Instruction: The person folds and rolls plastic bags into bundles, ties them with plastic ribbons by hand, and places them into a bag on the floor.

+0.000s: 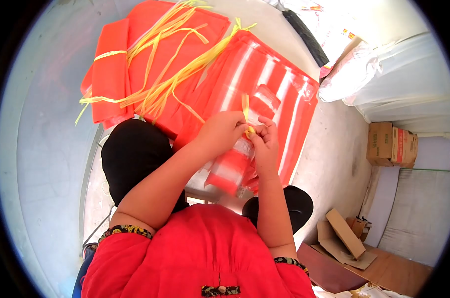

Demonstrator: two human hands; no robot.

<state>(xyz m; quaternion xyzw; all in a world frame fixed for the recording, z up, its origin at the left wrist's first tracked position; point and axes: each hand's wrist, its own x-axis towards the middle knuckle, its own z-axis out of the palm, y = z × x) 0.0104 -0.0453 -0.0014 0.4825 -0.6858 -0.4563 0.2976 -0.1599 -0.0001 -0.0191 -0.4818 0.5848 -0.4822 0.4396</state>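
Note:
Both hands meet at a yellow strip [245, 107] that goes around a folded bundle of red-and-clear striped plastic [228, 171]. My left hand [225, 130] pinches the strip from the left side, its fingers closed. From the right, my right hand [265, 136] has thumb and fingertips pressed on the same strip, close to a small yellow knot or loop. Under the bundle lies a stack of striped plastic sheets [297, 111]. Loose yellow strips [185, 74] spread over plain red sheets [177, 44] at the upper left. Another red roll [110, 74] there has yellow ties around it.
A black long object [305, 38] and a clear plastic bag [351, 74] are at the upper right. Cardboard boxes [381, 144] stand against the right wall. Flattened cardboard [345, 233] lies on a brown surface [398, 268] at the lower right.

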